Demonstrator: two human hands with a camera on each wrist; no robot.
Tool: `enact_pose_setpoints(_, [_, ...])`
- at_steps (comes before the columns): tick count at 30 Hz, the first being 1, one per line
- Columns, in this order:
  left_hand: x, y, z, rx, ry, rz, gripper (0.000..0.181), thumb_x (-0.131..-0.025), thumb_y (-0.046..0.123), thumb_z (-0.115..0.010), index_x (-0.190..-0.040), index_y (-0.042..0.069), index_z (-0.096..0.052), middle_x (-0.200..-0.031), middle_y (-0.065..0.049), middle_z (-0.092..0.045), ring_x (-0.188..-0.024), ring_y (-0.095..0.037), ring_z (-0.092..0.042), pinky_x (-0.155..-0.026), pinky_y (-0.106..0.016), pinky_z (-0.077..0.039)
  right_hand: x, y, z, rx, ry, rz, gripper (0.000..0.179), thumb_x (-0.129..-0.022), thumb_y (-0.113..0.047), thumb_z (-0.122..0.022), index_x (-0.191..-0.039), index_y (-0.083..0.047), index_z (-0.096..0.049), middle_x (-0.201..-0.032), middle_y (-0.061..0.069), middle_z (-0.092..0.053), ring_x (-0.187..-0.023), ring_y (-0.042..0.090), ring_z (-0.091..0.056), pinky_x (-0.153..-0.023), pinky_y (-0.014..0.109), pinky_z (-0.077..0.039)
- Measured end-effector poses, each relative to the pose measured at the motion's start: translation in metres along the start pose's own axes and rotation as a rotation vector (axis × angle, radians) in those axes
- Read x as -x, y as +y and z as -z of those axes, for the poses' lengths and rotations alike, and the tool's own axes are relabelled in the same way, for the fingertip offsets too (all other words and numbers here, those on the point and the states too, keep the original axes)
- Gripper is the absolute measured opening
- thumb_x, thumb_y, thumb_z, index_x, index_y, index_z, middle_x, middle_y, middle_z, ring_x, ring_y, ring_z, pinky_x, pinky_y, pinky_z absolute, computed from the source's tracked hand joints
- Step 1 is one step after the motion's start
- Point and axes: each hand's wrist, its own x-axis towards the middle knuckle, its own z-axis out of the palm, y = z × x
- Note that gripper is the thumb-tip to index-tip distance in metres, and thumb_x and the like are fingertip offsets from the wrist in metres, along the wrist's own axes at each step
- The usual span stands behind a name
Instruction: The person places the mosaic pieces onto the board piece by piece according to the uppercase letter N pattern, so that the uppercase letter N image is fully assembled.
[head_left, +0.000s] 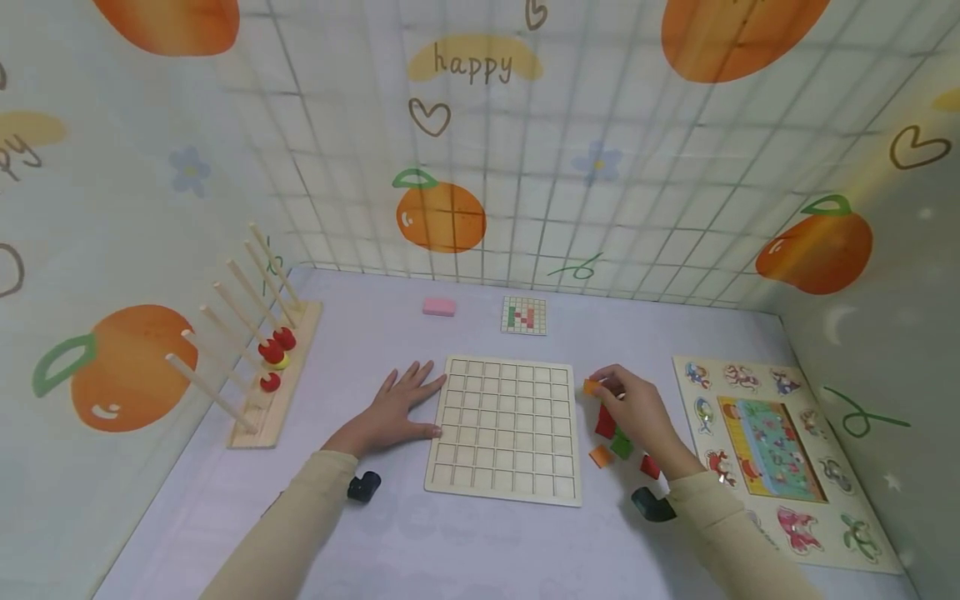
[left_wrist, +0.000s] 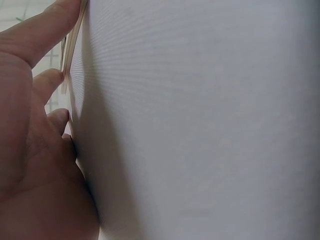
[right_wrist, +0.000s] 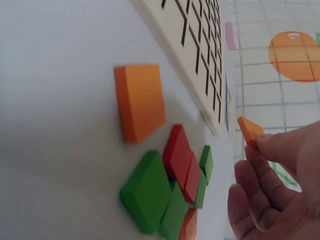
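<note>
Lying loose: red, green and orange pieces (head_left: pixel 621 444), bunched at 3 to 4 o'clock from the centre of the grid board (head_left: pixel 502 431), near the right hand (head_left: pixel 633 408); a low sweep of its wrist could have scattered them.
Grid board: pale, ruled into squares, lay flat between the two hands.
Left hand (head_left: pixel 401 412): at 9 o'clock, fingers spread wide and grasping nothing, thumb and forefinger tips touching the board's edge; slack pressure there could have let the board slide.
Right hand: at 3 o'clock, thumb and forefinger nearly closed, pinching an orange tile (right_wrist: pixel 250 129); the remaining fingers were bent and bore nothing visible.
Orange tile: at 2 o'clock, apart from the board but just beside it, tilted, gripped near one end; an off-centre pinch could have let it twist or drop.
Pegged stand (head_left: pixel 291 375): stood at 9 to 10 o'clock, red and yellow beads (head_left: pixel 271 351) threaded on it.
Pattern card (head_left: pixel 524 315): lay at 12 o'clock, beyond the board's far edge.
Pink block (head_left: pixel 438 307): lay at 11 o'clock.
Curtain (head_left: pixel 502 158): hung furthest back, printed with oranges.
</note>
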Motion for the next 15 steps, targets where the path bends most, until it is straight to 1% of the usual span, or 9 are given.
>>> enact_pose_setpoints(2, [0.0,0.0,0.0,0.002,-0.001,-0.002,0.096,-0.084,0.061,-0.074,-0.161,0.023,-0.031,-0.171,-0.007,-0.009,-0.157,-0.031,0.001,-0.125,-0.053,0.008,0.0,-0.003,-0.003,-0.003,-0.002,-0.004,0.018,-0.1,-0.022,-0.067,-0.117,-0.015,-0.067,-0.102,0.008,-0.071,-0.09,0.024,-0.064,-0.07,0.03,-0.054])
enact_pose_setpoints(6, [0.001,0.001,0.0,0.009,0.0,-0.003,0.096,-0.084,0.06,-0.074,-0.161,0.022,-0.032,-0.171,-0.008,-0.01,-0.157,-0.032,0.0,-0.125,-0.054,0.008,0.0,-0.008,-0.007,-0.019,0.003,0.002,0.019,-0.1,-0.021,-0.068,-0.118,-0.015,-0.067,-0.105,0.008,-0.072,-0.094,0.025,-0.066,-0.079,0.039,-0.057])
enact_pose_setpoints(8, [0.001,0.0,0.0,0.009,0.0,-0.003,0.097,-0.083,0.061,-0.074,-0.161,0.022,-0.032,-0.171,-0.008,-0.01,-0.157,-0.032,0.0,-0.125,-0.054,0.008,0.0,-0.011,-0.01,-0.023,0.004,0.008,0.019,-0.099,-0.021,-0.069,-0.117,-0.015,-0.067,-0.105,0.007,-0.072,-0.094,0.025,-0.066,-0.08,0.04,-0.057])
enact_pose_setpoints(10, [0.0,0.0,-0.001,0.008,0.0,-0.001,0.097,-0.083,0.062,-0.073,-0.161,0.022,-0.031,-0.171,-0.008,-0.009,-0.157,-0.031,0.001,-0.125,-0.053,0.008,-0.001,-0.014,-0.012,-0.027,-0.004,0.014,0.018,-0.099,-0.02,-0.069,-0.116,-0.015,-0.068,-0.104,0.006,-0.073,-0.093,0.024,-0.065,-0.077,0.038,-0.057])
enact_pose_setpoints(13, [0.0,-0.001,-0.002,0.012,0.008,-0.006,0.097,-0.083,0.061,-0.074,-0.161,0.022,-0.032,-0.171,-0.008,-0.01,-0.157,-0.031,0.0,-0.125,-0.053,0.008,-0.001,-0.019,-0.017,-0.037,-0.019,0.018,0.017,-0.099,-0.02,-0.07,-0.115,-0.016,-0.069,-0.102,0.005,-0.072,-0.089,0.023,-0.064,-0.068,0.033,-0.055])
enact_pose_setpoints(15, [-0.001,-0.002,-0.002,0.016,0.012,-0.008,0.097,-0.082,0.061,-0.074,-0.161,0.022,-0.032,-0.171,-0.008,-0.01,-0.157,-0.031,0.0,-0.125,-0.053,0.008,-0.001,-0.021,-0.02,-0.044,-0.023,0.032,0.018,-0.098,-0.019,-0.07,-0.116,-0.017,-0.068,-0.102,0.005,-0.073,-0.089,0.022,-0.065,-0.066,0.031,-0.053])
